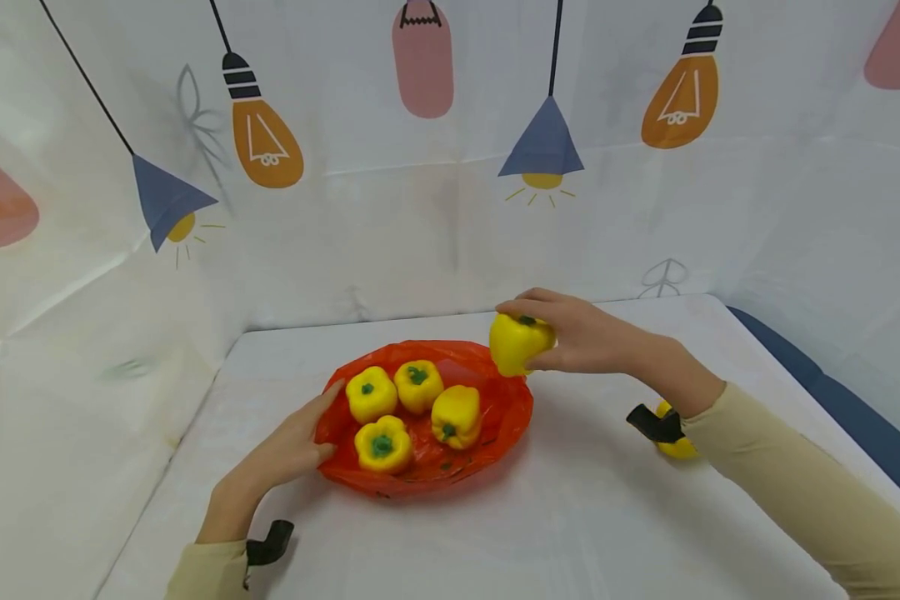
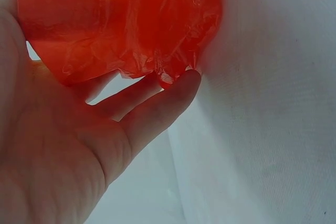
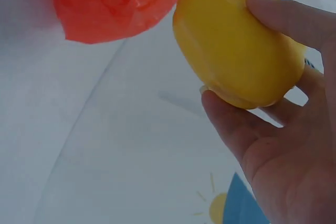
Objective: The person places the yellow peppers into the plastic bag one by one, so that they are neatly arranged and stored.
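Note:
A yellow bell pepper (image 1: 516, 343) with a green stem is gripped between the thumb and fingers of my right hand (image 1: 588, 336), raised at the right rim of a red plastic bag (image 1: 498, 437). In the right wrist view the same bell pepper (image 3: 236, 40) fills much of the picture. The bag lies spread wide, its mouth facing up, with several yellow bell peppers (image 1: 371, 393) inside. My left hand (image 1: 292, 446) rests against the bag's left side. The left wrist view shows extended fingers (image 2: 157, 111) touching the red plastic (image 2: 121, 19).
Another yellow bell pepper (image 1: 678, 442) lies on the white table (image 1: 570, 517) at the right, partly hidden by the right forearm and its black wrist mount (image 1: 654, 423). A white curtain (image 1: 390, 242) printed with lamps hangs behind. Something dark blue (image 1: 832, 392) stands beyond the right edge.

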### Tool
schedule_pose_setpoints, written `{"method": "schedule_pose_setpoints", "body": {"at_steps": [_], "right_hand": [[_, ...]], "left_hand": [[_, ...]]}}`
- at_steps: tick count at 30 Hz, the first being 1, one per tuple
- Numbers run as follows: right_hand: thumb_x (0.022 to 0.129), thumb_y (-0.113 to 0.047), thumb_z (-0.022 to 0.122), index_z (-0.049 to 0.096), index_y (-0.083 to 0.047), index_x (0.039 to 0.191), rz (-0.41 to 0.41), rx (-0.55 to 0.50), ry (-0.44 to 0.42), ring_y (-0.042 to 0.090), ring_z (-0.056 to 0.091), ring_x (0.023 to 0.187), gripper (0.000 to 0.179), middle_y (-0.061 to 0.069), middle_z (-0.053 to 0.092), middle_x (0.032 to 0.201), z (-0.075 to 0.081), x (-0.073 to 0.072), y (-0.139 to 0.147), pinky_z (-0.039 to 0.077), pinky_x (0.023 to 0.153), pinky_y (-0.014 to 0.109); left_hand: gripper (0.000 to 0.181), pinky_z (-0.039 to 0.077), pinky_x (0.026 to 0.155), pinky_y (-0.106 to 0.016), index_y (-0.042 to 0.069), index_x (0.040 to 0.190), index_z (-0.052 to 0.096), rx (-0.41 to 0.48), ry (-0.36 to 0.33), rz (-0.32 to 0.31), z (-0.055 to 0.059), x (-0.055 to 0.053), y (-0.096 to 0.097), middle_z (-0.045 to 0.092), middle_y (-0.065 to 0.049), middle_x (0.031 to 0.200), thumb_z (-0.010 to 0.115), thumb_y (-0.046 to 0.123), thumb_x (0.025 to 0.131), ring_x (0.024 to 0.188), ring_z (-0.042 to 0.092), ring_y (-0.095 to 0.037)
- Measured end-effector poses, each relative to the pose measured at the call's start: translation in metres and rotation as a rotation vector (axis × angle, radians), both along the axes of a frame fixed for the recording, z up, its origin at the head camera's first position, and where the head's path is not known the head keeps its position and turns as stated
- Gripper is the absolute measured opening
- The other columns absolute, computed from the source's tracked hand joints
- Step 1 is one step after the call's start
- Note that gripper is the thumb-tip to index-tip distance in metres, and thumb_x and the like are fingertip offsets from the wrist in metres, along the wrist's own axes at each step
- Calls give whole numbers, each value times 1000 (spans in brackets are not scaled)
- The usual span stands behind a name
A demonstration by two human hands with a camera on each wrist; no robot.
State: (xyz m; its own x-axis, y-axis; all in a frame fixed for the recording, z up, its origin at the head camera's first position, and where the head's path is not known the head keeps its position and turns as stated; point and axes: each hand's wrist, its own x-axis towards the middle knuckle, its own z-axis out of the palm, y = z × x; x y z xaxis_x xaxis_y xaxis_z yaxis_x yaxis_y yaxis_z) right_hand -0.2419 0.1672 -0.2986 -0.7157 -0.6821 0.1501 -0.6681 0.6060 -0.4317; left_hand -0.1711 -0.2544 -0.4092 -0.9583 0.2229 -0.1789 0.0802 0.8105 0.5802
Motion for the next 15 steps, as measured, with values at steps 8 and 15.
{"method": "schedule_pose_setpoints", "body": {"at_steps": [8,15], "right_hand": [[84,-24,76,48,-27,145,67,-5,-12,14,54,116,67,-5,51,137,-2,3,-41,56,96,35],[86,-24,76,47,-28,146,127,-6,-36,13,52,119,67,-6,49,138,-15,11,-69,55,98,32]], "left_hand": [[88,32,115,-64,13,161,13,5,8,2,-1,-1,-2,24,-18,164,59,7,86,148,27,-43],[87,31,116,-64,12,161,13,0,18,-6,-4,-2,-3,24,-18,164,58,7,86,148,27,-43]]}}
